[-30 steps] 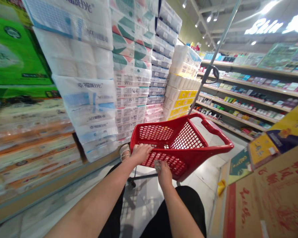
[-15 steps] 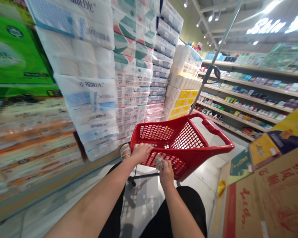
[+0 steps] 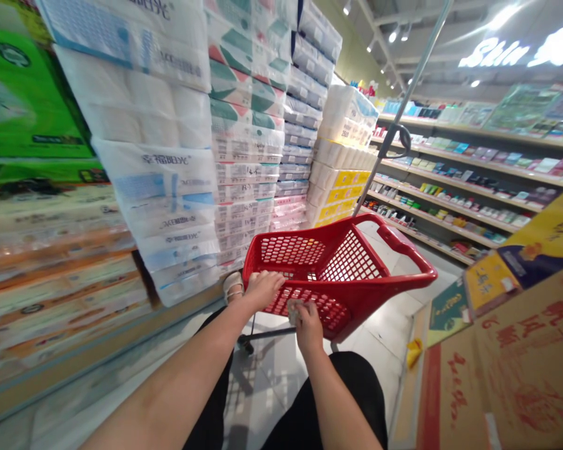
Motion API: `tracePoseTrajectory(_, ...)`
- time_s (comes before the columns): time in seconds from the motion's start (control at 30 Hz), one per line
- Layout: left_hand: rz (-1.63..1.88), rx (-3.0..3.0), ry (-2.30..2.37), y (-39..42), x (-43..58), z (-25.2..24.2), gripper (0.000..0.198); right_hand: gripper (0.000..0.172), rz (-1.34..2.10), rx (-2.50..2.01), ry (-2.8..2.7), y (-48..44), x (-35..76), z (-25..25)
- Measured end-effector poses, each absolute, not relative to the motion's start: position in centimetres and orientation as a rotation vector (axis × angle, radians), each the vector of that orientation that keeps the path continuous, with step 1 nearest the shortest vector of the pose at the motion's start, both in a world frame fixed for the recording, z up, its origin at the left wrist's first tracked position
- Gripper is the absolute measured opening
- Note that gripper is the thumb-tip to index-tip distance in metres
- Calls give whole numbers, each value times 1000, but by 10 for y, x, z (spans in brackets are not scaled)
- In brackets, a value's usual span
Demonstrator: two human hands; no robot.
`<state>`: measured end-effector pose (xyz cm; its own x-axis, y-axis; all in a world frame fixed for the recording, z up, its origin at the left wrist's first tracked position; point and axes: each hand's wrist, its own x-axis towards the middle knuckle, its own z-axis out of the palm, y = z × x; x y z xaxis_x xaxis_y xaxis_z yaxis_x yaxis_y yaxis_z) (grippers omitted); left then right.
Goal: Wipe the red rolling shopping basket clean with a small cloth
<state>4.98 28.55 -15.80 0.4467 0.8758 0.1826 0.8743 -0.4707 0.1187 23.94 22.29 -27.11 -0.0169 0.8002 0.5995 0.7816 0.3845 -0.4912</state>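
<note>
A red plastic shopping cart [image 3: 366, 306] with perforated sides stands in front of my knees. My left hand [image 3: 264, 289] grips its near rim toward the left end, fingers hooked over the edge. Low against the near side wall, my right hand [image 3: 309, 326] is closed on a crumpled greyish cloth [image 3: 294, 310]. The cloth lies at the cart's perforated outer side; part of it is hidden by my fingers. At the far right the cart's handle [image 3: 406, 247] is free of both hands.
Tall stacks of toilet-paper packs [image 3: 178, 187] line the left, beside green packs [image 3: 23, 94]. A metal pole [image 3: 398, 119] rises behind the cart. Product shelves [image 3: 469, 169] fill the back right. Cardboard boxes [image 3: 520, 356] and a yellow scrap [image 3: 413, 353] are at right.
My right hand has shifted slightly left along the cart's side, and the cloth is now more tucked into my fingers. My left hand stays on the rim. The view has shifted slightly.
</note>
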Motion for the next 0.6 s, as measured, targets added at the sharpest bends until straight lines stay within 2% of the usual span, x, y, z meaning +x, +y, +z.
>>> tracePoseTrajectory(0.23,307,2646,1634,282,52,-154,36,41,86,-1304,-1773,225,231,-272)
tracePoseTrajectory(0.47,213,2522,1476,285,49,-146,32,49,146,-1228,-1814,225,223,-269)
tracePoseTrajectory(0.6,170,2418,1404,290,47,-135,43,50,210,-1236,-1870,223,217,-268)
